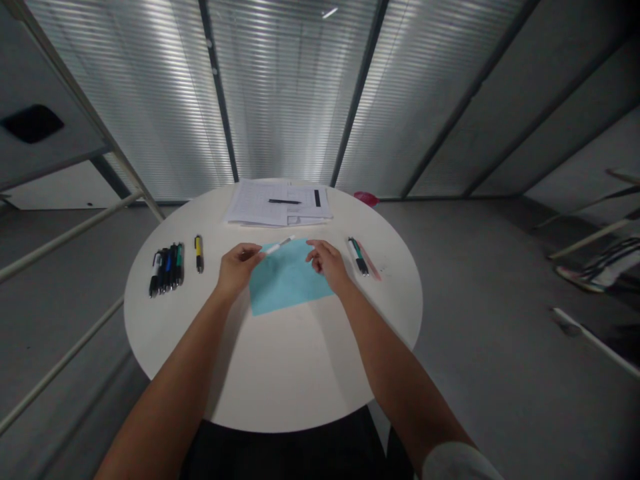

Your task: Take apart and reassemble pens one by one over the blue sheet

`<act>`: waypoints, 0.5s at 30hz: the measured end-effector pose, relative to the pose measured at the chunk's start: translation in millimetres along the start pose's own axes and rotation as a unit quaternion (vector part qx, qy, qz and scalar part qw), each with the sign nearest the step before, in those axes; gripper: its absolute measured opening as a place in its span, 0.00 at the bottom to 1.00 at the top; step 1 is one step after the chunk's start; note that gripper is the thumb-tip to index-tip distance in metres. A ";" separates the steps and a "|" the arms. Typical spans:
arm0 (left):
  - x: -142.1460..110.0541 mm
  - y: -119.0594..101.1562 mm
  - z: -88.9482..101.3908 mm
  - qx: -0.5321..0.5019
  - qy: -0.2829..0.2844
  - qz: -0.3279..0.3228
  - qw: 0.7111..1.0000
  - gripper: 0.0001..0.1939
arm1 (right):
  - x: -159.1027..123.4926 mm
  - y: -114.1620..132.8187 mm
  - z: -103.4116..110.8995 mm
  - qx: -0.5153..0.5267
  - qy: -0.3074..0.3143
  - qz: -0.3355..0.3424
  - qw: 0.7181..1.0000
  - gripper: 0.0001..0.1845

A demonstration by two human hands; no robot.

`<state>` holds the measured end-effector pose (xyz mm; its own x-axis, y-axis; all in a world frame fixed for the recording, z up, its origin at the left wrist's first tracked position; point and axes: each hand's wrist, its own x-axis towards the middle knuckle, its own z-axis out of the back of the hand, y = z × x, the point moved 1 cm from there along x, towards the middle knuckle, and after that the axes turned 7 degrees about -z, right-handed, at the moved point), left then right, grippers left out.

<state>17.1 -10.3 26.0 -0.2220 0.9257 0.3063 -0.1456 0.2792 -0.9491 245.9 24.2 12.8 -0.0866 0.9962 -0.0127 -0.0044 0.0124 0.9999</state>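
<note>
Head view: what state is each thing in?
Left hand: pinching
White stick: held, tilted
Right hand: partly curled, apparently empty
Blue sheet: lying on table
Papers: stacked
Dark pen: lying on papers
Yellow pen: lying alone
Left pens: grouped
Right pen(s): lying beside pink strip

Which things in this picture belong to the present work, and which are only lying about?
Likely in the work:
slim white stick, held by the left hand
pale blue sheet, under the right hand

Apparently lying about, untouched:
left: grouped pens, yellow pen
right: green-and-white pen or pens, pink strip
far side: printed papers, dark pen on top
</note>
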 end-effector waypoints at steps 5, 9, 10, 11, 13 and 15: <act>-3.7 2.0 -6.8 -0.042 0.053 0.000 0.998 0.16 | -2.4 1.6 -5.1 0.054 0.060 -0.054 0.995 0.21; -2.9 4.5 -7.9 -0.042 0.067 -0.006 0.997 0.16 | -1.5 -1.2 -4.4 0.068 0.087 -0.053 0.992 0.19; -2.4 5.0 -7.6 -0.036 0.065 -0.007 0.997 0.16 | -0.9 -1.8 -3.4 0.079 0.085 -0.052 0.992 0.19; -1.9 5.4 -7.1 -0.028 0.062 -0.008 0.998 0.16 | -0.3 -2.3 -2.2 0.093 0.079 -0.052 0.991 0.18; -0.6 6.2 -5.9 -0.014 0.053 -0.003 0.999 0.15 | 0.9 -2.9 0.1 0.119 0.066 -0.058 0.989 0.18; 0.4 7.2 -5.0 -0.021 0.046 0.009 0.999 0.14 | 1.6 -2.7 1.7 0.140 0.058 -0.063 0.986 0.17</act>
<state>20.7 -6.6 18.9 -0.1350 0.9496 0.2829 -0.1016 0.2707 -0.9573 247.5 25.9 10.0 -0.2165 0.9687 -0.1217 0.2522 0.1759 0.9516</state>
